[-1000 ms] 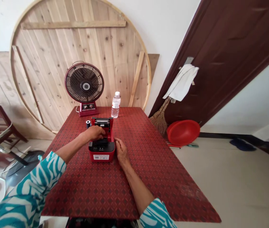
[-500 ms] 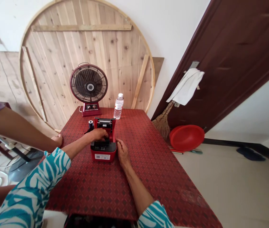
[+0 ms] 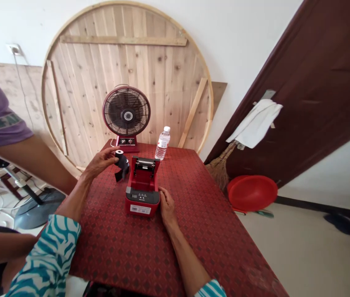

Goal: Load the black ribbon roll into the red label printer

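A small red printer [image 3: 142, 194] with a black front top stands on the red patterned table [image 3: 131, 251], its lid open toward the fan. My left hand [image 3: 99, 161] is raised left of the printer, fingers closed on a black roll [image 3: 121, 161] with a white end; a loose black strip hangs from the roll. My right hand [image 3: 166, 206] rests on the table with its fingers against the printer's right side, holding nothing.
A red table fan [image 3: 126, 117] and a water bottle [image 3: 162, 143] stand at the table's far end. Another person in a purple shirt stands at left, an arm [image 3: 35, 159] reaching toward the table's left edge. A red basin [image 3: 251, 192] and a broom lie by the door.
My left hand has left the open printer and moved up and left, and it now holds the black roll. The other person has come closer. The view has shifted left.
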The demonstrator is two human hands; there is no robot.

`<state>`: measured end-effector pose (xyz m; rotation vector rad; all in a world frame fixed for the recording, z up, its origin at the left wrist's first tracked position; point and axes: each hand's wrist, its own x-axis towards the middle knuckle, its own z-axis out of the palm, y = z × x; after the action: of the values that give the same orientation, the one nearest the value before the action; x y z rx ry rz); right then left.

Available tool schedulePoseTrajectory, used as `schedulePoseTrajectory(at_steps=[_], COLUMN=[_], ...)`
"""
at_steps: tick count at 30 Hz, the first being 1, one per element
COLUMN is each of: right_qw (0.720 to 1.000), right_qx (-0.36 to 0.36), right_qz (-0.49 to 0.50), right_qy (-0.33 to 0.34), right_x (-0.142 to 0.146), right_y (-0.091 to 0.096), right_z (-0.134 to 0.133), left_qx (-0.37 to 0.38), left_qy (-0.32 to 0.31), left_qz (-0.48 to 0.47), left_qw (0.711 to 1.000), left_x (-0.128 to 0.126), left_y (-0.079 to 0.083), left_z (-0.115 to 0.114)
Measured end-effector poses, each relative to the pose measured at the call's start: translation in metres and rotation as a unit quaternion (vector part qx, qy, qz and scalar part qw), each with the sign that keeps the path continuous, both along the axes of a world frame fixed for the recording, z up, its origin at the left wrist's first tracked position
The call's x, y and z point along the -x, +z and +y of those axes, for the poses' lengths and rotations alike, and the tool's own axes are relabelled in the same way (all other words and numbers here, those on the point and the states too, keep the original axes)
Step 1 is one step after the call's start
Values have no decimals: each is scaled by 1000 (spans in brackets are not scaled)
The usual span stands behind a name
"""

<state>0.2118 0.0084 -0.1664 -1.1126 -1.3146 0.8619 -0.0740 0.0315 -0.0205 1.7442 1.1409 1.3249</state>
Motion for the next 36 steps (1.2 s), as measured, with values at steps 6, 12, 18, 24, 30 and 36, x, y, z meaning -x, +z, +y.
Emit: schedulePoseTrajectory(at_steps=[6, 12, 18, 24, 30, 36], right_qw=[1000, 1000, 1000, 999, 999, 999], right_qx=[24, 27, 29, 32, 24, 31], right_qz=[-5, -9, -13, -19, -37, -32], right_qy=[2, 3, -1, 1, 2, 12], right_x=[-5, -7, -9, -10, -7, -5], right_y=[-8, -6, -8, -9, -2, 5], right_z=[3, 2, 2, 2, 0, -3], left_qx=[35, 65, 77, 86, 151, 160], left_qy=[85, 118, 109, 152, 163, 165], left_qz=[-1, 109, 137, 229, 311, 319], left_qw=[996, 985, 982, 958, 924, 919], left_x=[27, 28, 30, 20, -2, -19], left_y=[-66, -101, -106, -80, -65, -61], left_z=[33, 49, 44, 52, 90, 100])
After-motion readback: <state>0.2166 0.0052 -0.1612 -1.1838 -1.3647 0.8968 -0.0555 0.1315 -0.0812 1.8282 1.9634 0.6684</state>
